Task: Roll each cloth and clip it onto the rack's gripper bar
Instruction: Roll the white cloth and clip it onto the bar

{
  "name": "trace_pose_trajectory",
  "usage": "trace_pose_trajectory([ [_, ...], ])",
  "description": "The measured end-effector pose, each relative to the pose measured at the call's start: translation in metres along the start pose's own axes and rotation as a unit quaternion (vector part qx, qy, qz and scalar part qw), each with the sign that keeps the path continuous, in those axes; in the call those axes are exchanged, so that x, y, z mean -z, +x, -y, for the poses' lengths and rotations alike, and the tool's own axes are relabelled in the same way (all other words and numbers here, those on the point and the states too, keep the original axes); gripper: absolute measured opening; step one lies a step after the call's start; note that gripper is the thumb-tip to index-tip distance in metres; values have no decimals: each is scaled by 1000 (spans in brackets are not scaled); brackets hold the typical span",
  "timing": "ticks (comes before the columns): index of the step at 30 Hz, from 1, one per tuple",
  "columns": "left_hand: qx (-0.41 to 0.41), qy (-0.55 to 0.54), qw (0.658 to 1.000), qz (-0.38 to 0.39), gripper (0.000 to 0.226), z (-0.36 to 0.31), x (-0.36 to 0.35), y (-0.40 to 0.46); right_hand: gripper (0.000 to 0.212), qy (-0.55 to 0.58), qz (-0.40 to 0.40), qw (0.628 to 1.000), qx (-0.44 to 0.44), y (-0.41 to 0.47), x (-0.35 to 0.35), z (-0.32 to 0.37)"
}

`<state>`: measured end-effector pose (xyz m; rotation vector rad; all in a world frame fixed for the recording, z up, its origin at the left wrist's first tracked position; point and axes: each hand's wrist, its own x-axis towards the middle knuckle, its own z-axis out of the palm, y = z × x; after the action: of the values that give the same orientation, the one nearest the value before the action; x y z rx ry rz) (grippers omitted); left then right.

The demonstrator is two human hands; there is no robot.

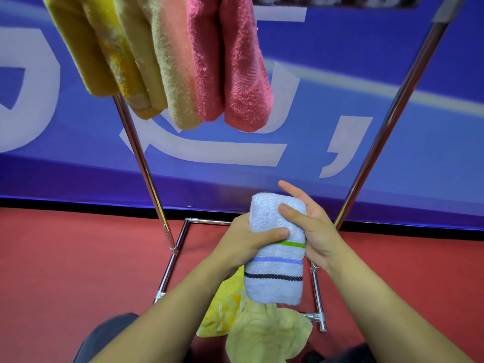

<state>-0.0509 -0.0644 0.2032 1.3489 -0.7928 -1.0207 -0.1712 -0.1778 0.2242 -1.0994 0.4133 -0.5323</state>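
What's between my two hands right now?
In the head view, the rolled white striped cloth sits between the left hand and the right hand.

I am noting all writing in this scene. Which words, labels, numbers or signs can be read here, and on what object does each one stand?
"," : a large pale comma on the blue banner.
Other big pale strokes on that banner are cut off; unreadable.
White striped towel, hanging towels, yellow cloths: no text visible.
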Motion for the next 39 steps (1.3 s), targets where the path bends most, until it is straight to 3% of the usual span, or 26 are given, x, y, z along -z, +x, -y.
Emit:
trace_pose_trajectory([
  [6, 9, -31, 999, -23, 29, 1, 2, 0, 54, -6, -5, 1000, -4, 3, 1, -1],
  [10, 10, -49, 997, -53, 23, 0, 6, 4, 55, -22, -52, 998, 10, 6, 2, 2],
  [13, 10, -29, 997, -72, 21, -2, 15, 6, 48, -135, -119, 983, 36, 9, 10, 2],
  [15, 20, 9, 999, -41, 20, -3, 22, 4, 49, -221, -132, 965, 58, 11, 17, 2],
  [19, 50, 90, 993, 56, 19, -3, 24, -1, 42, -336, 17, 941, 34, 8, 22, 3],
  [21, 70, 102, 988, 89, 20, -3, 22, -3, 29, -368, 60, 928, 8, 6, 18, 1],
  [25, 90, 92, 987, 95, 23, -4, 20, -5, 11, -375, 31, 926, 17, 4, 14, -1],
  [30, 104, 126, 980, 116, 33, -4, 20, -8, 9, -382, -4, 924, 28, 7, 16, 1],
  [35, 92, 170, 971, 142, 37, 1, 21, -11, 11, -308, -81, 948, 31, 8, 31, 13],
  [39, 77, 201, 964, 158, 42, -3, 23, -11, 13, -276, -91, 957, 27, 8, 34, 15],
])
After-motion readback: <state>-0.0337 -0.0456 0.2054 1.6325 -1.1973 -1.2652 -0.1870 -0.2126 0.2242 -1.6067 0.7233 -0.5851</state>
